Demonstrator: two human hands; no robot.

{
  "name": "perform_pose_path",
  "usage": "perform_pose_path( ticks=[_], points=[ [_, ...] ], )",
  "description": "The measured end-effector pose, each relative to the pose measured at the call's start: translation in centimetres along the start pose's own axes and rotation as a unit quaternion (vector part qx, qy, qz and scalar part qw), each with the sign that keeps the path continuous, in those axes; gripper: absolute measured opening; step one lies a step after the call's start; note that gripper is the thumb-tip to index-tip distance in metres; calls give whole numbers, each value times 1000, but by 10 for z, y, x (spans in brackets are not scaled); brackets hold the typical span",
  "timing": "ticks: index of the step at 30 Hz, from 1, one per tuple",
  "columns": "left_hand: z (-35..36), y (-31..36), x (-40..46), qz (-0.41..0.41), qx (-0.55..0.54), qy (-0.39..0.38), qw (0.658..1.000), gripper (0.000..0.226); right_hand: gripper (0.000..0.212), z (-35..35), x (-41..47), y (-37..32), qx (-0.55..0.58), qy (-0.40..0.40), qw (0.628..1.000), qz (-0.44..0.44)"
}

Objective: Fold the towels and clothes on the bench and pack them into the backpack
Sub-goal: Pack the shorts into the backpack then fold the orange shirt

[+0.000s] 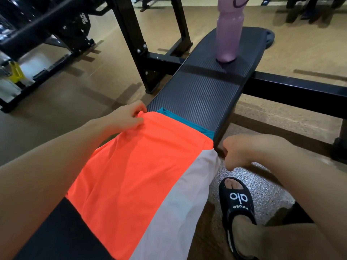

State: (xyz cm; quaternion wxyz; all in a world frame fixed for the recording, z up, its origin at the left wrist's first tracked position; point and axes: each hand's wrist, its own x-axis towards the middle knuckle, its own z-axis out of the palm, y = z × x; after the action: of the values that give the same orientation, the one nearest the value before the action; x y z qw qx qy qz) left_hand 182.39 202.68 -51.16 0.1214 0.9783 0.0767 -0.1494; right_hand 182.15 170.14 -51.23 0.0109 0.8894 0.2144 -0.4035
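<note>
An orange garment (135, 166) lies spread along the near half of the black bench (202, 94). Under it lie a pale pink cloth (180, 207) on the right side and a teal cloth (180, 119) peeking out at the far edge. My left hand (127, 117) pinches the orange garment's far left corner. At the bench's right edge, my right hand (238, 151) is curled at the far right corner where the orange and pink cloths meet; the exact grip is hidden. No backpack is in view.
A purple water bottle (228, 32) stands upright on the far end of the bench. Black rack posts (131, 40) rise to the left and a crossbar (300, 89) runs right. My foot in a black slide sandal (238, 207) stands on the floor beside the bench.
</note>
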Motion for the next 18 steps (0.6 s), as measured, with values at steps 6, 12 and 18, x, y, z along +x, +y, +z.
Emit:
perform_pose_path(
  ticks=[6, 12, 18],
  points=[
    [-2, -6, 10, 59, 53, -20, 997, 49, 22, -5, -2, -11, 162, 155, 970, -90],
    [-6, -4, 10, 131, 107, -4, 986, 18, 24, -2, 4, -12, 175, 134, 970, -108],
    [-15, -3, 10, 177, 160, 25, 971, 12, 32, -1, 14, -13, 189, 113, 971, -90]
  ],
)
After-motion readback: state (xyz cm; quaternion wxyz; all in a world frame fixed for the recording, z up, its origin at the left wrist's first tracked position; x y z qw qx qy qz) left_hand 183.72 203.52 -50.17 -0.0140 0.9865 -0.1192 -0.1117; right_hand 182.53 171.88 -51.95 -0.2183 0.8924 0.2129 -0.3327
